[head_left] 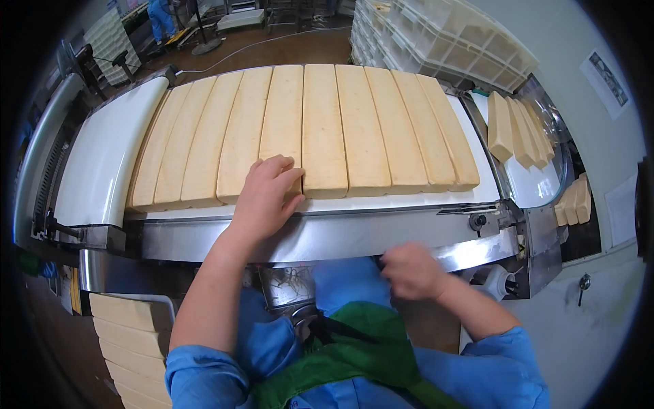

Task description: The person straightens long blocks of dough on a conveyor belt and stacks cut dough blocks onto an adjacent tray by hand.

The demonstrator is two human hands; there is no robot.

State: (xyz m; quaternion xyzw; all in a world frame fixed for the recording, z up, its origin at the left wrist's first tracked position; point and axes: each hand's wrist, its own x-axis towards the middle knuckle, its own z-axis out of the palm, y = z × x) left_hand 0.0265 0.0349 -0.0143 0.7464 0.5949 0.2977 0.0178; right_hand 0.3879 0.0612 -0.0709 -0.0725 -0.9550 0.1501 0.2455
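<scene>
Long pale-yellow blocks [323,129] lie side by side across a white conveyor belt [102,157]. My left hand [270,194] rests at the near end of a middle block [281,123], its fingers apart and bent over the block's end, and it does not grip the block. Lower right, my right hand [412,270] is in front of the metal edge [340,235], away from the blocks. It is blurred and its fingers are curled; whether it holds anything cannot be made out.
More blocks lean on a surface at the right [501,126], and others are stacked at the lower left [129,334]. White crates [449,41] stand behind the belt. A person in blue [161,19] is at the far left back.
</scene>
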